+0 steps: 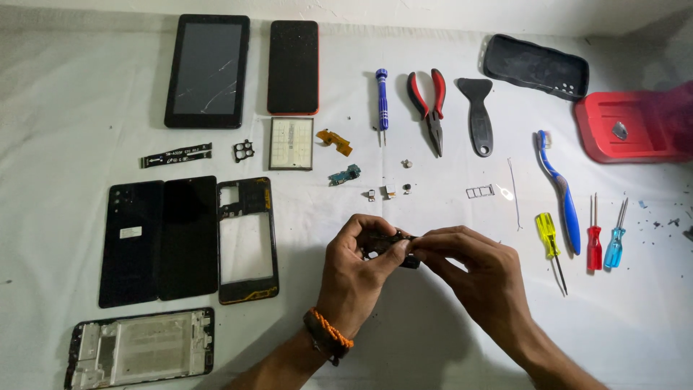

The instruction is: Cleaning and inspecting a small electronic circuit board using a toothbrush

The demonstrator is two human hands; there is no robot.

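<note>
white cloth covers the counter (pixel 447 339), and phone parts and tools are laid out across it. near the front edge, at the middle, a small dark part (pixel 390 244) is held above the cloth between both hands. the left hand (pixel 354 278) is closed on it with thumb and fingertips, and an orange-and-black band is worn on that wrist. the right hand (pixel 473 271) is pinched shut on the part's right end; whether a tool is held there too cannot be told.

toward the far left corner a tablet (pixel 207 70) with cracked glass and a red-edged phone (pixel 293 66) are laid side by side. along the left edge a back cover (pixel 131 243), a screen (pixel 189 237) and a mid frame (pixel 247 240) are set in a row, with a metal frame (pixel 141 349) at the front left corner. pliers (pixel 429 108), a blue driver (pixel 382 97) and a scraper (pixel 477 115) are ranged at the far middle. a toothbrush (pixel 561 191) and a yellow driver (pixel 550 242) lie to the right, and a red tray (pixel 628 126) sits by the right edge.

for a step like this, the part is best kept low over the cloth, pinched by its edges only, and eased rather than bent, so that nothing small is dropped or snapped.
</note>
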